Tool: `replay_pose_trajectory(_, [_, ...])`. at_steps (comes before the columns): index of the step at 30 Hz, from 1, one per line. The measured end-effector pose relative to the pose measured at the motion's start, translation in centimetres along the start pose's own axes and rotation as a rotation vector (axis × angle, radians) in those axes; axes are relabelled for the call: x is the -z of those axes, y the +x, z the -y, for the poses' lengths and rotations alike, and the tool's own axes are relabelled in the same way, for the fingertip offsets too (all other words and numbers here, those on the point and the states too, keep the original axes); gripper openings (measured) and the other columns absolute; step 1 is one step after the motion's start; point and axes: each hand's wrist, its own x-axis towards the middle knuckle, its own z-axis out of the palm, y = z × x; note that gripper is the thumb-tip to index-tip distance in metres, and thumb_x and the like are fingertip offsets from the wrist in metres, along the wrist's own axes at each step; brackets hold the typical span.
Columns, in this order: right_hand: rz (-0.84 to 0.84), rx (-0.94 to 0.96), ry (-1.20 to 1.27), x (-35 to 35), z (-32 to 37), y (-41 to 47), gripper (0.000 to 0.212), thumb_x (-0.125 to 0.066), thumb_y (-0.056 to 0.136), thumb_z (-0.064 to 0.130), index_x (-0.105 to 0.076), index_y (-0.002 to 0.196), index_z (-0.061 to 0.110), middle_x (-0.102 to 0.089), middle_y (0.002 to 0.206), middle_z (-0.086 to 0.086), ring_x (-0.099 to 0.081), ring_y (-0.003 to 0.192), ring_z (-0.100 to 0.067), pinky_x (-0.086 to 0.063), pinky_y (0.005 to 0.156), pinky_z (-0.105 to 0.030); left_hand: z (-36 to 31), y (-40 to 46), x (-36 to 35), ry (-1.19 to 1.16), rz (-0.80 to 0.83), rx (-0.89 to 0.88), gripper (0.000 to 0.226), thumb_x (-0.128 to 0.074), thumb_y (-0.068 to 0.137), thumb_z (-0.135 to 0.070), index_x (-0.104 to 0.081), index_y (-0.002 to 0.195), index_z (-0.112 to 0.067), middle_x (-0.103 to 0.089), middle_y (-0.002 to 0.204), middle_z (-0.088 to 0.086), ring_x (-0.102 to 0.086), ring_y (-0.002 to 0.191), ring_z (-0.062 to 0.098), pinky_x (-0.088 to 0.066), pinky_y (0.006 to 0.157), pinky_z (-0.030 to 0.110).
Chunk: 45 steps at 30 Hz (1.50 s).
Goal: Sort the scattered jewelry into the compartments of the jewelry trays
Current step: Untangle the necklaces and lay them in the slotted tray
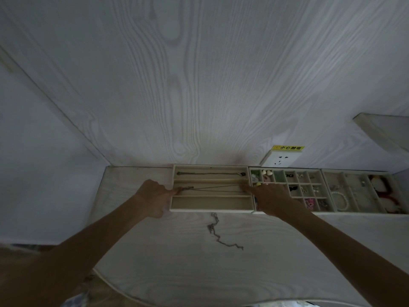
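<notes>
A beige tray with long slots (211,210) stands against the wall. My left hand (152,197) and my right hand (269,197) each pinch one end of a thin chain necklace (212,189), stretched along a middle slot. Another chain (210,173) lies in the rearmost slot. The front slot holds nothing. A loose silver chain (218,234) lies crumpled on the table in front of the tray. To the right stand a small-compartment tray (306,183) with earrings and charms, and a third tray (354,210) with a pearl bracelet (339,201) and a red item (384,191).
The white wood-grain table (155,251) meets a wood-grain wall right behind the trays. A wall socket (281,160) with a yellow warning label sits above the middle tray. A shelf edge (380,131) juts out at the upper right.
</notes>
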Motion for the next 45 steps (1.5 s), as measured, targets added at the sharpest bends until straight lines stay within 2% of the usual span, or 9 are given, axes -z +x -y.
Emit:
replay_pose_trajectory(13, [0.042, -0.042, 0.107, -0.6, -0.2, 0.3, 0.057, -0.048, 0.095, 0.02, -0.025, 0.146, 0.031, -0.049, 0.139, -0.01, -0.056, 0.115, -0.027, -0.049, 0.086, -0.036, 0.7, 0.5, 0.0, 0.059, -0.027, -0.024, 0.075, -0.055, 0.083, -0.023, -0.02, 0.149, -0.023, -0.059, 0.119, 0.006, -0.058, 0.104, 0.026, -0.023, 0.061, 0.025])
replay_pose_trajectory(16, [0.03, -0.029, 0.137, -0.4, -0.3, 0.3, 0.059, -0.05, 0.093, 0.016, -0.026, 0.146, 0.031, -0.056, 0.132, -0.007, -0.061, 0.106, -0.022, -0.05, 0.078, -0.031, 1.1, 0.1, -0.4, 0.073, -0.234, -0.067, 0.084, -0.068, 0.067, -0.028, -0.035, 0.144, -0.027, -0.067, 0.096, 0.001, -0.064, 0.082, 0.019, -0.006, 0.048, 0.024])
replay_pose_trajectory(19, [0.007, -0.021, 0.144, -0.2, -0.4, 0.1, 0.058, -0.05, 0.092, 0.015, -0.031, 0.143, 0.036, -0.058, 0.129, -0.002, -0.063, 0.102, -0.017, -0.043, 0.07, -0.025, 1.1, 0.1, -0.9, 0.011, -0.194, -0.122, 0.083, -0.07, 0.063, -0.03, -0.04, 0.14, -0.034, -0.067, 0.09, 0.0, -0.064, 0.076, 0.017, -0.001, 0.048, 0.023])
replay_pose_trajectory(22, [-0.007, -0.007, 0.136, 0.1, -0.3, -0.1, 0.055, -0.048, 0.092, 0.012, -0.038, 0.139, 0.038, -0.058, 0.13, -0.001, -0.063, 0.102, -0.017, -0.046, 0.076, -0.026, 1.5, -0.5, -0.7, 0.058, -0.174, -0.143, 0.084, -0.077, 0.014, -0.043, -0.073, 0.098, -0.037, -0.055, 0.047, -0.01, -0.048, 0.034, 0.005, 0.011, 0.056, 0.019])
replay_pose_trajectory(24, [-0.018, -0.003, 0.119, 0.2, -0.2, -0.2, 0.053, -0.048, 0.093, 0.013, -0.04, 0.138, 0.039, -0.057, 0.132, -0.001, -0.063, 0.103, -0.016, -0.048, 0.079, -0.027, 1.7, 0.6, -2.6, 0.01, -0.276, -0.187, 0.08, -0.074, 0.002, -0.044, -0.076, 0.082, -0.037, -0.048, 0.038, -0.01, -0.04, 0.026, 0.004, 0.013, 0.062, 0.017])
replay_pose_trajectory(28, [0.017, -0.01, 0.116, 0.2, -0.1, -0.2, 0.05, -0.048, 0.094, 0.017, -0.039, 0.139, 0.038, -0.056, 0.133, -0.001, -0.062, 0.105, -0.018, -0.049, 0.081, -0.029, 1.3, -0.1, -0.7, 0.079, -0.118, -0.175, 0.076, -0.078, 0.042, -0.041, -0.064, 0.116, -0.035, -0.068, 0.072, -0.005, -0.063, 0.059, 0.01, 0.006, 0.053, 0.018])
replay_pose_trajectory(31, [0.04, -0.026, 0.13, 0.1, 0.0, 0.1, 0.049, -0.048, 0.094, 0.016, -0.04, 0.138, 0.037, -0.056, 0.133, -0.003, -0.063, 0.105, -0.02, -0.051, 0.084, -0.034, 1.1, -0.8, 0.6, 0.042, -0.067, -0.065, 0.08, -0.077, 0.025, -0.045, -0.071, 0.105, -0.038, -0.062, 0.054, -0.009, -0.055, 0.043, 0.003, 0.01, 0.052, 0.017])
replay_pose_trajectory(36, [0.138, -0.105, 0.298, 0.4, 0.2, 0.6, 0.05, -0.047, 0.093, 0.012, -0.044, 0.136, 0.037, -0.051, 0.138, -0.001, -0.058, 0.114, -0.022, -0.048, 0.09, -0.036, 0.8, 0.0, -0.3, 0.029, -0.024, -0.034, 0.071, -0.055, 0.082, -0.029, -0.026, 0.146, -0.034, -0.062, 0.118, 0.002, -0.06, 0.103, 0.022, -0.015, 0.049, 0.021])
replay_pose_trajectory(45, [0.101, -0.149, 0.344, 1.3, 1.0, 0.3, 0.051, -0.04, 0.093, 0.007, -0.047, 0.135, 0.035, -0.057, 0.13, -0.006, -0.063, 0.1, -0.022, -0.048, 0.075, -0.03, 0.6, 0.3, 0.4, 0.054, 0.014, -0.001, 0.07, -0.054, 0.082, -0.026, -0.027, 0.146, -0.032, -0.062, 0.115, 0.003, -0.059, 0.102, 0.023, -0.027, 0.059, 0.023])
